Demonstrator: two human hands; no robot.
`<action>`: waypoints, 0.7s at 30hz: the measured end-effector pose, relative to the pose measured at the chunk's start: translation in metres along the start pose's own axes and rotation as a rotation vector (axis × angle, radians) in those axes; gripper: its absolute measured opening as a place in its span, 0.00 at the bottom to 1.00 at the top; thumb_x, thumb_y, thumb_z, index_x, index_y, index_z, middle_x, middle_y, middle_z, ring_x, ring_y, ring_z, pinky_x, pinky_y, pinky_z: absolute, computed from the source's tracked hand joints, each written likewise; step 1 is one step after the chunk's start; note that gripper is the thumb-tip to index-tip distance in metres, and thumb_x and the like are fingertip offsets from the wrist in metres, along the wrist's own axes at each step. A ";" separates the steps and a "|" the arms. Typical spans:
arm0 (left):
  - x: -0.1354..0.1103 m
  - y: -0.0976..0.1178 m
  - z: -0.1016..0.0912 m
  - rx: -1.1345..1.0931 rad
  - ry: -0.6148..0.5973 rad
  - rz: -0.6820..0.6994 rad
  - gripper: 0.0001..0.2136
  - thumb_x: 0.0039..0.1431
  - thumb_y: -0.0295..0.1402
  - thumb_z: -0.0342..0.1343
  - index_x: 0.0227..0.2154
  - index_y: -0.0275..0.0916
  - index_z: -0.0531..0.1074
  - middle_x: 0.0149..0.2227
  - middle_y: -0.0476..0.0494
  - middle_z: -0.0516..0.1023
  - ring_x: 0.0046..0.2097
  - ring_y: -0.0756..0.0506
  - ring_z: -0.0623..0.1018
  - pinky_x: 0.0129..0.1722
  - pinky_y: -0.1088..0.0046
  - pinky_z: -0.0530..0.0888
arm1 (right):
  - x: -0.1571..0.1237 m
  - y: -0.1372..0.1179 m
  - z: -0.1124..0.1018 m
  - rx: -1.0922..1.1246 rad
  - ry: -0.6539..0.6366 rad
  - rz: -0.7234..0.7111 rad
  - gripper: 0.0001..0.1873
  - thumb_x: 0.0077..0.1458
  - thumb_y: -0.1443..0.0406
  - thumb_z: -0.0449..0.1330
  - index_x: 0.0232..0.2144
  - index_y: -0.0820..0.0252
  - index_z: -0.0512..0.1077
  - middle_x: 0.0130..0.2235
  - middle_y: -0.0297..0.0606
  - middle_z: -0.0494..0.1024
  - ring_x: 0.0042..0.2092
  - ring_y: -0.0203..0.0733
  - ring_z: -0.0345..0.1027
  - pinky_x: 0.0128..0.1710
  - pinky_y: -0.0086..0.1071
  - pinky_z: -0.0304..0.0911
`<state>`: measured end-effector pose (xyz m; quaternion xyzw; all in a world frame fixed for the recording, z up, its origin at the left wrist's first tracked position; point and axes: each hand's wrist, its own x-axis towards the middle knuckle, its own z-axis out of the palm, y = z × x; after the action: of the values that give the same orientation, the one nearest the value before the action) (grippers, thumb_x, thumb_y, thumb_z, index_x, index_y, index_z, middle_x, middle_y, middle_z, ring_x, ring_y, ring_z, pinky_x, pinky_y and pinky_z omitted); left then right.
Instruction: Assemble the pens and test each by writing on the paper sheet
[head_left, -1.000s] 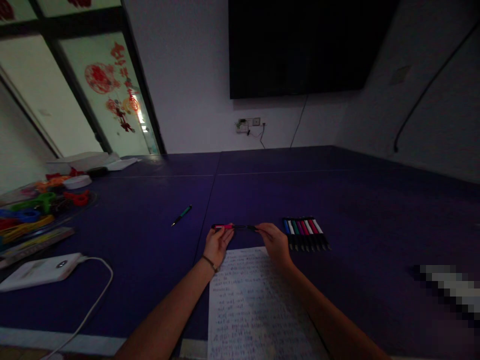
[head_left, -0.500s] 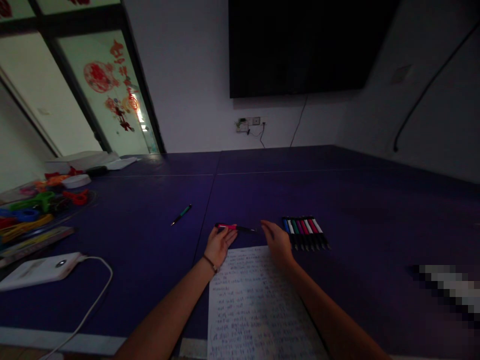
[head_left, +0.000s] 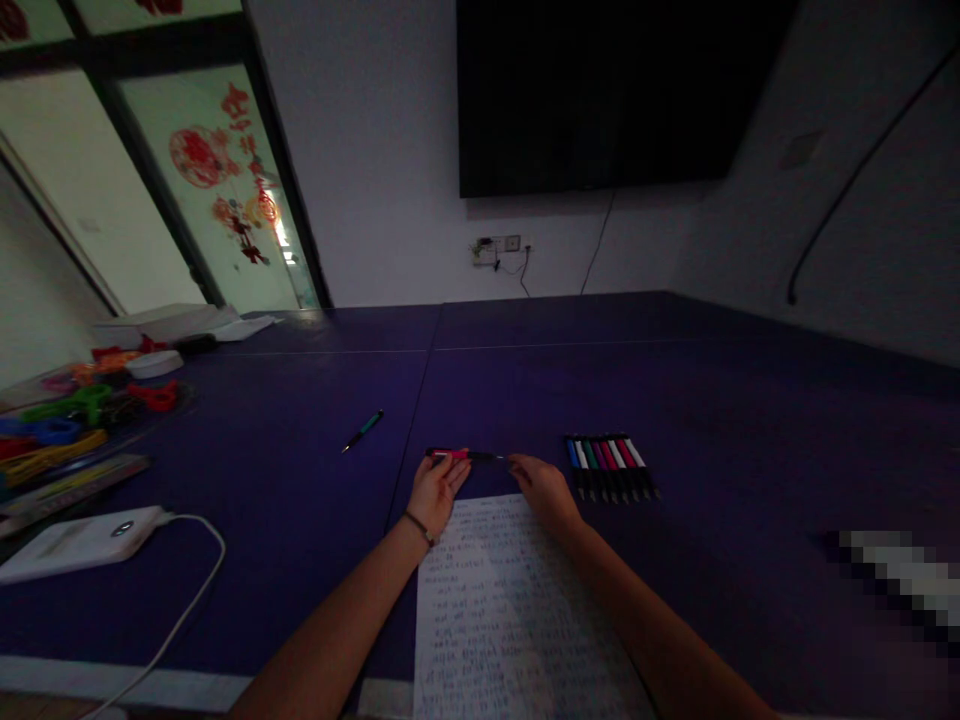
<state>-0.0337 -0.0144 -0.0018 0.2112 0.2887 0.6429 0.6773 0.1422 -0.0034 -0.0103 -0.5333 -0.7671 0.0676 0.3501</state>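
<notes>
A pink and black pen (head_left: 480,456) lies sideways across the fingers of my left hand (head_left: 435,492), its tip pointing right. The thumb of that hand presses on the pink barrel. My right hand (head_left: 546,490) is just past the tip, with thumb and forefinger pinched together; I cannot tell what is between them or whether they touch the tip. Under my wrists lies a sheet of handwritten paper (head_left: 495,610). Right of my right hand, a row of several pens (head_left: 609,466) in different colours lies side by side.
A teal pen (head_left: 363,431) lies alone left of my hands. Farther left are a white power bank (head_left: 82,545) with a cable, a long box (head_left: 75,488), colourful scissors (head_left: 82,402) and a white roll (head_left: 154,363). A blurred-out object (head_left: 900,575) is at the right.
My right hand has moved left to the pen's tip, and its fingers have come together. The pink pen in my left hand has shifted slightly left.
</notes>
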 end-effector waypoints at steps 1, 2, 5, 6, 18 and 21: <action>0.000 0.000 0.000 0.000 0.000 0.000 0.03 0.47 0.25 0.55 0.26 0.35 0.66 0.32 0.42 0.76 0.36 0.48 0.75 0.44 0.67 0.68 | 0.000 0.000 0.001 0.065 0.045 0.014 0.14 0.51 0.69 0.47 0.36 0.59 0.71 0.34 0.41 0.74 0.36 0.41 0.68 0.37 0.34 0.62; 0.000 0.000 0.000 0.000 -0.001 0.000 0.03 0.47 0.25 0.55 0.26 0.35 0.66 0.32 0.42 0.76 0.36 0.48 0.75 0.45 0.67 0.68 | 0.000 0.001 0.001 0.140 0.089 0.028 0.15 0.51 0.68 0.47 0.38 0.60 0.70 0.34 0.41 0.74 0.36 0.40 0.68 0.37 0.34 0.63; -0.001 0.000 0.001 -0.003 0.000 0.001 0.04 0.47 0.25 0.55 0.26 0.35 0.66 0.32 0.42 0.76 0.35 0.48 0.75 0.45 0.66 0.68 | 0.001 0.001 0.002 0.426 0.185 0.092 0.15 0.51 0.63 0.47 0.37 0.60 0.70 0.32 0.41 0.73 0.31 0.38 0.69 0.33 0.34 0.65; -0.001 0.001 0.001 -0.004 0.000 0.002 0.04 0.47 0.25 0.55 0.26 0.35 0.66 0.32 0.42 0.76 0.35 0.48 0.75 0.45 0.66 0.68 | 0.001 0.001 0.002 0.529 0.195 0.115 0.15 0.51 0.61 0.48 0.36 0.60 0.70 0.32 0.40 0.73 0.31 0.37 0.69 0.33 0.33 0.66; -0.004 0.000 0.004 0.013 -0.020 -0.027 0.04 0.47 0.24 0.55 0.26 0.35 0.65 0.32 0.41 0.76 0.36 0.47 0.76 0.44 0.67 0.68 | -0.002 -0.024 -0.014 0.830 0.202 0.338 0.12 0.36 0.57 0.61 0.23 0.61 0.72 0.27 0.39 0.76 0.32 0.42 0.69 0.35 0.36 0.65; -0.004 0.000 0.004 0.018 -0.038 -0.035 0.04 0.47 0.24 0.55 0.27 0.35 0.65 0.32 0.41 0.76 0.36 0.46 0.76 0.44 0.67 0.68 | -0.003 -0.023 -0.012 0.827 0.194 0.325 0.12 0.36 0.58 0.61 0.22 0.61 0.72 0.26 0.38 0.76 0.31 0.41 0.69 0.35 0.35 0.65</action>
<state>-0.0307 -0.0181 0.0019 0.2242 0.2851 0.6243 0.6919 0.1320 -0.0188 0.0082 -0.4661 -0.5458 0.3720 0.5886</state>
